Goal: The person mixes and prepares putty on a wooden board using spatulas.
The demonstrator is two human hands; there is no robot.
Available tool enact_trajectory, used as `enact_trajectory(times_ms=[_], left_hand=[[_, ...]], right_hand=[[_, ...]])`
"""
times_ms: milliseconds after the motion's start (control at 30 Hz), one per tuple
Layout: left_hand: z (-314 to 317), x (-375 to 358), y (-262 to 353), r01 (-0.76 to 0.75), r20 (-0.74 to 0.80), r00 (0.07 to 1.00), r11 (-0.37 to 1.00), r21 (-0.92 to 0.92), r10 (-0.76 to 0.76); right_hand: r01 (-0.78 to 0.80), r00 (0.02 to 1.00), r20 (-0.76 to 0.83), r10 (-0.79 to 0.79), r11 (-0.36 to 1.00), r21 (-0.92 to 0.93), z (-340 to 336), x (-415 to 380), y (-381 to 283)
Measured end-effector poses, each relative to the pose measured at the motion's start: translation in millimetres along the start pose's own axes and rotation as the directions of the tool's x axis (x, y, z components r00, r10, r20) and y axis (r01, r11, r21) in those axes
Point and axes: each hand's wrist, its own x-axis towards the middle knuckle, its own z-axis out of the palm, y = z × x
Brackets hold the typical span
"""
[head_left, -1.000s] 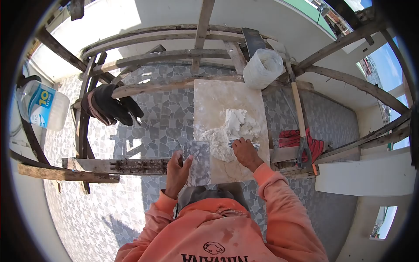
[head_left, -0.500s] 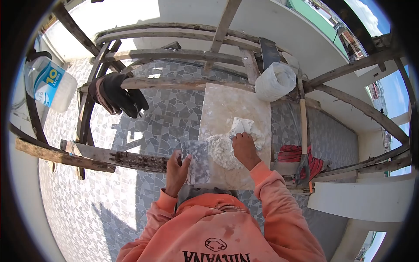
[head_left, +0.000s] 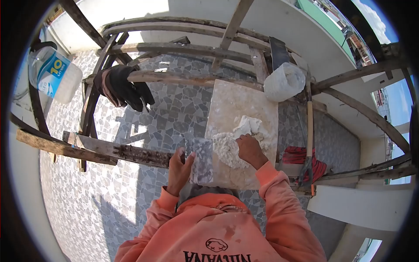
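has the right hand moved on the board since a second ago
Yes. The right hand slid from the board's right edge toward its middle, onto the white putty pile.

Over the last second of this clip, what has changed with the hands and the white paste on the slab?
The right hand slid from the right side of the paste pile up and over its middle, working the paste with what seems to be a small blade, now hidden. The left hand still holds the flat metal trowel at the edge of the stone slab. The white bag and hanging gloves did not move; only the view shifted.
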Motion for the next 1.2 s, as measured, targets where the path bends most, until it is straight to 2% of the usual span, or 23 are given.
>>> enact_trajectory(times_ms=[67,100,167,233,267,367,400,500,633,667,767,800,867,900,933,1033,1067,1167,1200], left_hand=[[-4.0,1.0,1.9,0.018,0.007,1.0,0.997,0.076,-0.018],[-3.7,0.3,3.5,0.011,0.003,1.0,0.998,0.055,-0.011],[-2.1,-1.9,6.9,-0.005,-0.005,1.0,1.0,0.017,0.005],[-2.0,-2.9,5.9,-0.002,0.002,1.0,1.0,-0.018,0.002],[-0.7,-4.4,4.2,0.001,0.011,1.0,0.999,-0.035,-0.001],[1.7,-2.1,-10.3,0.006,0.027,1.0,1.0,0.017,-0.006],[2.0,-3.2,-8.0,0.004,0.028,1.0,1.0,0.02,-0.004],[-0.8,-6.8,3.3,0.005,0.025,1.0,1.0,0.027,-0.006],[-1.7,-11.0,-2.4,-0.017,-0.001,1.0,0.998,0.057,0.017],[-1.0,-8.8,-6.3,-0.042,-0.01,0.999,0.997,0.071,0.042],[1.9,-7.9,-13.8,-0.013,0.003,1.0,0.998,0.062,0.013],[2.1,-8.4,-12.6,-0.023,-0.001,1.0,0.999,0.03,0.023],[4.6,-10.5,-10.1,-0.039,-0.016,0.999,0.999,-0.037,0.039],[3.8,-13.4,-10.3,-0.028,-0.007,1.0,1.0,-0.01,0.027],[2.9,-11.8,-9.7,-0.024,-0.002,1.0,1.0,0.013,0.024],[2.4,-12.6,-9.0,-0.009,0.009,1.0,1.0,0.027,0.009],[2.3,-12.5,-8.6,-0.004,0.01,1.0,1.0,0.021,0.004],[-1.1,-12.6,-7.0,-0.019,0.019,1.0,0.998,0.053,0.018],[-1.9,-16.2,-6.3,-0.011,0.017,1.0,0.999,0.053,0.01]], right_hand=[[-0.069,0.997,-0.039,0.067,0.996,-0.064,0.3,-8.6,1.6],[-0.103,0.993,-0.061,0.098,0.99,-0.097,1.8,-13.9,0.5],[-0.03,0.999,-0.044,0.028,0.999,-0.025,31.0,-20.4,2.0],[0.036,0.999,-0.028,-0.037,0.999,-0.002,21.4,-25.5,1.9],[0.02,1.0,0.016,-0.02,1.0,0.02,7.6,-28.9,8.6],[-0.083,0.995,-0.062,0.077,0.991,-0.106,-6.1,-31.2,16.0],[-0.083,0.986,-0.159,0.058,0.985,-0.154,1.9,-31.9,11.8],[0.095,0.995,-0.016,-0.101,0.968,-0.231,30.6,-44.1,-7.9],[0.019,1.0,0.005,-0.019,1.0,0.009,-13.1,-52.5,3.8],[-0.022,0.999,-0.043,0.02,0.999,-0.031,-14.4,-52.8,0.0],[0.112,0.988,-0.087,-0.126,0.981,-0.157,45.3,-59.7,-10.0],[0.118,0.993,-0.005,-0.121,0.974,-0.194,40.9,-62.3,-14.0],[0.107,0.994,0.003,-0.107,0.991,-0.081,2.4,-59.2,-8.1],[0.092,0.996,0.013,-0.092,0.996,-0.019,-7.7,-62.0,-4.4],[0.048,0.998,-0.049,-0.051,0.998,-0.052,-4.5,-61.6,0.2],[0.039,0.996,-0.077,-0.049,0.991,-0.132,19.5,-67.0,-11.5],[0.107,0.988,-0.093,-0.125,0.978,-0.18,44.7,-75.9,-16.0],[0.114,0.989,-0.086,-0.117,0.993,-0.039,24.8,-85.3,-12.0],[0.088,0.992,-0.084,-0.092,0.995,-0.051,27.4,-90.4,-15.1]])
